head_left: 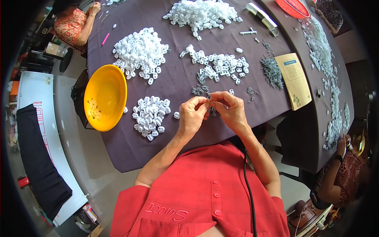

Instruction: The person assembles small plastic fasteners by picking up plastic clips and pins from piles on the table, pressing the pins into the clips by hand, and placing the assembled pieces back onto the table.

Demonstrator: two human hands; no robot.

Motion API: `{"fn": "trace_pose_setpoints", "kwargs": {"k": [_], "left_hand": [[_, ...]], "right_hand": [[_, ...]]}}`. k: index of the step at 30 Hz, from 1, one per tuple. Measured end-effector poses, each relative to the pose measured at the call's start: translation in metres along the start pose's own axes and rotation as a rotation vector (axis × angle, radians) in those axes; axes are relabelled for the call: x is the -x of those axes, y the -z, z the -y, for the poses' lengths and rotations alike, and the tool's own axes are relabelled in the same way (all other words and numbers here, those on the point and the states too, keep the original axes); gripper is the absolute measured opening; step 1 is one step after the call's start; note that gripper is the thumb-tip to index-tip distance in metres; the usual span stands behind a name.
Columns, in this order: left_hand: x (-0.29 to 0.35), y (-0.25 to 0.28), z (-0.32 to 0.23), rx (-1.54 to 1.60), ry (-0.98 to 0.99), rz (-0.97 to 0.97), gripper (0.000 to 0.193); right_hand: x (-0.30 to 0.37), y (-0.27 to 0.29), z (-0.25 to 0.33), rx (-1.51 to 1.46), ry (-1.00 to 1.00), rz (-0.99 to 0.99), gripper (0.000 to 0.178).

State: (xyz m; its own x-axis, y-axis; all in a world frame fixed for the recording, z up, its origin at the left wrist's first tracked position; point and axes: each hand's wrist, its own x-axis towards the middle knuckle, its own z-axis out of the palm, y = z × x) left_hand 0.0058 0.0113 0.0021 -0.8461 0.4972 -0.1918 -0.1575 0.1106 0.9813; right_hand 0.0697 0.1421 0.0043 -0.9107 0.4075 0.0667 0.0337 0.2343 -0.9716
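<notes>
Close together at the near side of the dark-covered table, my left hand [192,115] and my right hand [232,112] meet fingertip to fingertip. Thumbs and forefingers of both are pinched, and whatever small thing they hold is mostly covered by the fingers. Just beyond them lies a little cluster of small grey plastic pieces [200,89]. Farther back spreads a loose group of small white oval pieces with holes [221,65]. Left of my left hand sits a pile of rounded white pieces [151,118], with a single white piece [176,115] close to the wrist.
A yellow bowl [106,98] stands at the table's left edge. Bigger white heaps [141,53] lie beyond. To the right are a grey pile [272,73], a tan paper packet [294,81] and a red basket [293,8]. Other people sit around the tables. A black cable [248,185] hangs down my front.
</notes>
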Motion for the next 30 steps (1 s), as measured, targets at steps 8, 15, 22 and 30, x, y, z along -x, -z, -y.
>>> {"fn": "trace_pose_setpoints", "kwargs": {"k": [8, 15, 22, 30], "left_hand": [[-0.007, 0.008, 0.006, 0.173, 0.14, 0.058, 0.008], [-0.009, 0.003, 0.002, 0.239, 0.174, 0.113, 0.008], [-0.011, 0.011, 0.0, 0.249, 0.198, 0.08, 0.009], [-0.011, 0.015, 0.003, 0.277, 0.203, 0.066, 0.008]], "right_hand": [[-0.019, 0.061, -0.002, 0.282, -0.035, -0.272, 0.016], [-0.019, 0.05, -0.006, 0.542, 0.109, -0.103, 0.009], [-0.049, 0.036, -0.012, 0.566, 0.22, -0.113, 0.008], [-0.083, 0.025, -0.01, 0.72, 0.313, -0.089, 0.019]]}}
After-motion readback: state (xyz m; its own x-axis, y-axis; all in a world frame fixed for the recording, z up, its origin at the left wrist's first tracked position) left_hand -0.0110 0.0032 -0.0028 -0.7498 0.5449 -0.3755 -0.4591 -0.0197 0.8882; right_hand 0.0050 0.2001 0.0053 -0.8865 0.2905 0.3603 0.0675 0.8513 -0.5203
